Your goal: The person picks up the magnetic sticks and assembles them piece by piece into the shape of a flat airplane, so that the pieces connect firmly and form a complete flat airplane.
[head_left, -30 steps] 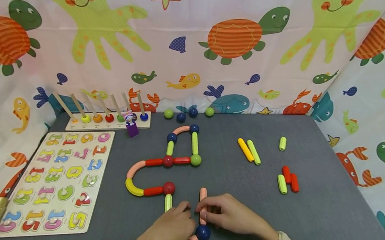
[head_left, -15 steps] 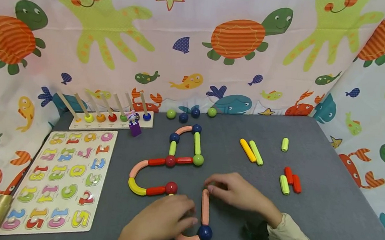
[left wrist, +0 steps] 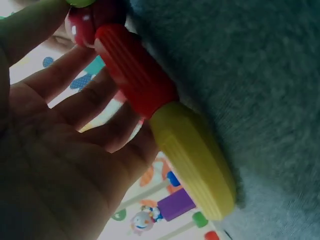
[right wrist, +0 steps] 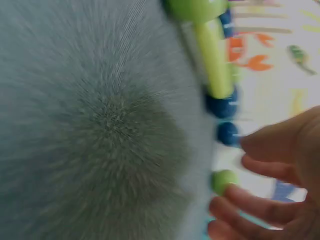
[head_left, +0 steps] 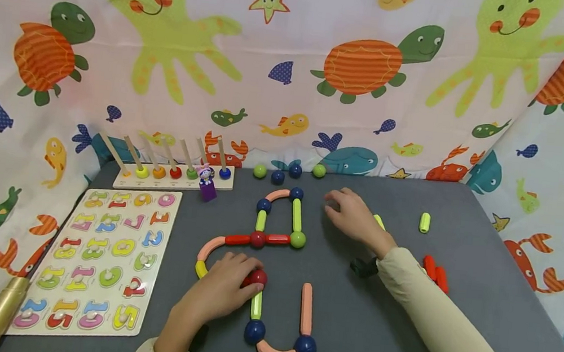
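On a grey table (head_left: 453,306), the left hand (head_left: 222,286) rests over a chain of toy rods, fingers curled over its red ball (head_left: 257,278), which peeks out at the fingertips. The right hand (head_left: 351,217) hovers farther back, fingers relaxed and holding nothing, near a green ball (head_left: 319,170) at the table's far edge.
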Available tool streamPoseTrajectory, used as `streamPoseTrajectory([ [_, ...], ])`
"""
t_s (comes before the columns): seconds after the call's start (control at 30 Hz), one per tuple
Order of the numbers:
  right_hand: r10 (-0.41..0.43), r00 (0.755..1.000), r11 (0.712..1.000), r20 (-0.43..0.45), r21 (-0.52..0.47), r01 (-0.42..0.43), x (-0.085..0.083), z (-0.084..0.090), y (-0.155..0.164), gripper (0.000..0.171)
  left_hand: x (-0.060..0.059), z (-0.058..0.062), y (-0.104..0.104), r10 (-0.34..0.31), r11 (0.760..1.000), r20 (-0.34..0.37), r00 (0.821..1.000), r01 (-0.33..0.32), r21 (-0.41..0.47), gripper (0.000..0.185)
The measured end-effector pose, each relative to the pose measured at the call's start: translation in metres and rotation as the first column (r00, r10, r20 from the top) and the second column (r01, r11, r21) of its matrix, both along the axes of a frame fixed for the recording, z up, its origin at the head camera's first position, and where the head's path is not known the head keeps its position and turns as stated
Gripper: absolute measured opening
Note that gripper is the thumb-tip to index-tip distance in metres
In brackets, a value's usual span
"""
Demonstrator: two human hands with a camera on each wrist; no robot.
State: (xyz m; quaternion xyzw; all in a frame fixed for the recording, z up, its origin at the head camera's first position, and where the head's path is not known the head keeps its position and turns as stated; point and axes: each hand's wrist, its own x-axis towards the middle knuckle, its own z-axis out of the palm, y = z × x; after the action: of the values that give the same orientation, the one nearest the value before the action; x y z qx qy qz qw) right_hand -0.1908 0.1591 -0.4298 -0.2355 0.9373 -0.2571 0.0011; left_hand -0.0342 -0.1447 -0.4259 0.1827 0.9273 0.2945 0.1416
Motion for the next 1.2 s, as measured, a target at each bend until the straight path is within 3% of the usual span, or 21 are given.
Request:
streamPoseTrajectory([
  [0.17,0.019,1.000,0.999,-0.007,0.036,-0.018,-0.041,-0.002,-0.028,0.047,-0.003,-0.006,0.000,-0.022,1.000,-0.040,0.999,0.023,0.017,0.029],
  [0.33,-0.042,0.998,0.988,0.043,0.149,0.035,-0.061,0.003,-0.037,0.048,-0.002,-0.007,0.003,-0.058,0.998,-0.041,0.997,0.060,0.026,0.030],
  [0.47,-0.088,0.995,0.966,0.056,0.248,0.071,-0.065,0.002,-0.036,0.042,-0.003,-0.004,0.002,-0.055,0.998,-0.034,0.998,0.055,0.014,0.032],
  [0.63,-0.098,0.995,0.950,-0.005,0.298,0.095,-0.069,-0.007,-0.029,0.035,-0.005,-0.001,-0.003,-0.041,0.999,-0.040,0.998,0.041,0.000,0.031],
  [0.8,-0.136,0.990,0.973,-0.024,0.186,0.138,-0.076,-0.020,-0.020,0.034,-0.004,-0.003,-0.007,-0.037,0.999,-0.047,0.998,0.037,0.000,0.029],
  [0.87,-0.147,0.989,0.980,-0.017,0.137,0.148,-0.079,-0.022,-0.018,0.042,-0.003,-0.004,-0.007,-0.042,0.999,-0.047,0.998,0.042,0.005,0.029],
  [1.0,-0.089,0.996,0.979,-0.021,0.181,0.091,-0.084,-0.018,-0.019,0.051,-0.001,-0.006,-0.005,-0.045,0.999,-0.033,0.998,0.045,0.018,0.029],
  [1.1,-0.042,0.999,0.973,-0.029,0.225,0.047,-0.083,-0.020,-0.021,0.040,-0.001,-0.007,-0.004,-0.046,0.999,-0.017,0.999,0.046,0.022,0.031],
  [1.2,-0.004,0.999,0.980,-0.032,0.198,0.010,-0.070,-0.021,-0.020,0.033,-0.002,-0.008,-0.005,-0.045,0.999,-0.011,0.999,0.045,0.018,0.031],
])
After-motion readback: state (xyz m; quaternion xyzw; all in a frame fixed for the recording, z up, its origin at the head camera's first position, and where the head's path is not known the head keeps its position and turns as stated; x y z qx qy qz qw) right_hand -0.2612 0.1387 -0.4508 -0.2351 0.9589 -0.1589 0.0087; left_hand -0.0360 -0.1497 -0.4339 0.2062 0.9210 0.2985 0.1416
